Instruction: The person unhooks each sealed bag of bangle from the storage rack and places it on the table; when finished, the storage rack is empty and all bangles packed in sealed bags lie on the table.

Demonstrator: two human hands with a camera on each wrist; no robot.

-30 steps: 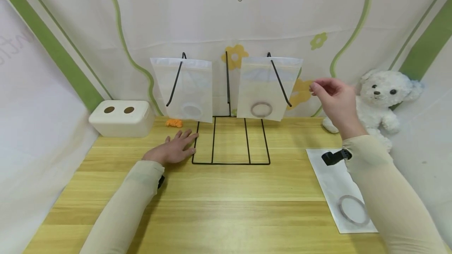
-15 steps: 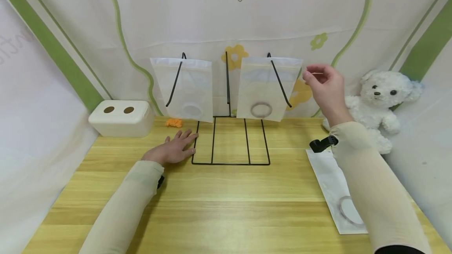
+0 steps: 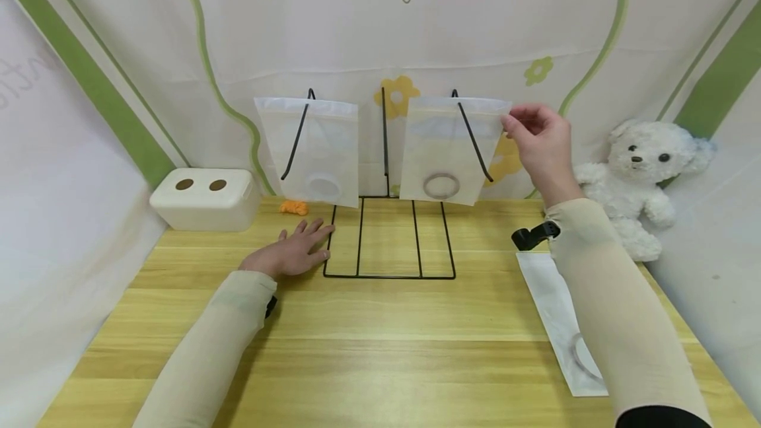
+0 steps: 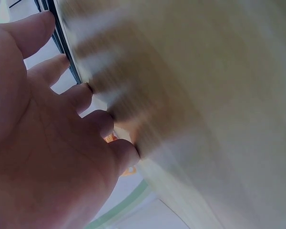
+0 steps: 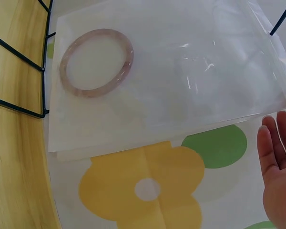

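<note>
A white bag (image 3: 442, 150) with a pinkish ring (image 5: 93, 92) showing hangs from the right hook (image 3: 473, 139) of a wire rack (image 3: 389, 277). The right hand (image 3: 542, 147) has moved in to its upper corner, bringing this bag within grasp; whether the fingers pinch it, I cannot tell. The left hand (image 3: 288, 253) lies spread at the rack's base. A second bag (image 3: 321, 150) hangs leftward.
</note>
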